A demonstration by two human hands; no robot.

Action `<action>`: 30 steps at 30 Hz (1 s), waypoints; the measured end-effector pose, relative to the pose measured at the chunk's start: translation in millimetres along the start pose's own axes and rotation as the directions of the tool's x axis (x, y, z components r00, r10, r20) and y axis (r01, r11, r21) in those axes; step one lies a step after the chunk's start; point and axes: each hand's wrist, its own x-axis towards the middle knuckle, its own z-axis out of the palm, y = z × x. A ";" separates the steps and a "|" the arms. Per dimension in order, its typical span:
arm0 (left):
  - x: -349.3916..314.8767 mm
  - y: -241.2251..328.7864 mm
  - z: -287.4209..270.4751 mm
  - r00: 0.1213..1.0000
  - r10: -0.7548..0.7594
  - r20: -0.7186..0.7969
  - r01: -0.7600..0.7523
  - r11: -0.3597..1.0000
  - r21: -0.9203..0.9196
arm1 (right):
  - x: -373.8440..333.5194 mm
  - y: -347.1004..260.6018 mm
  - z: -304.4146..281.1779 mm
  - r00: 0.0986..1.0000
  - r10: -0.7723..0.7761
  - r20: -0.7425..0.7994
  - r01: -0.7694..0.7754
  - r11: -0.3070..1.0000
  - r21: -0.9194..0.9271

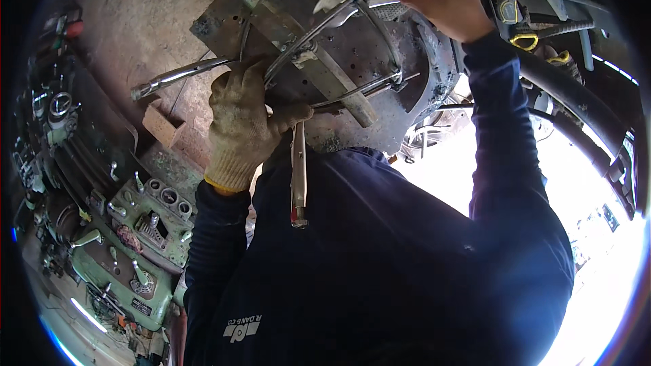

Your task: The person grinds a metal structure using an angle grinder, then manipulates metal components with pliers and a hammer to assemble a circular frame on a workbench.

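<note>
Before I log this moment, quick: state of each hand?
Left hand, in pale knit glove: curled closed, thumb by silver metal handle; hold unclear.
Right hand, bare: near shiny metal strip; grip can't be told.

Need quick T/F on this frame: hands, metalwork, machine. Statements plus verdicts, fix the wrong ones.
1. The left hand is gloved. True.
2. The right hand is gloved too. False: the right hand is bare.
3. A silver tool shows just below the left thumb. True.
4. Every rod is straight. False: the rod frame has curved pieces.
5. A green machine with levers is at picture left. True.
</note>
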 end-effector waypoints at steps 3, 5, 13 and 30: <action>2.1 2.5 0.4 1.000 0.011 -0.008 -0.011 1.000 0.012 | 14.0 -7.2 -8.1 0.993 -0.120 0.008 0.120 0.992 0.029; 4.5 2.6 0.2 0.999 0.031 -0.012 -0.031 0.999 -0.007 | 24.1 -11.4 -14.3 0.996 -0.074 0.045 0.066 0.987 0.150; 6.7 2.5 -0.2 0.998 0.051 0.025 -0.051 0.999 0.016 | 103.3 1.4 -26.9 0.948 -0.185 0.260 0.142 0.974 0.174; -7.8 1.6 -6.5 0.996 -0.071 0.056 0.072 0.997 -0.024 | 36.7 -48.6 5.2 0.999 0.024 -0.028 -0.026 0.997 -0.067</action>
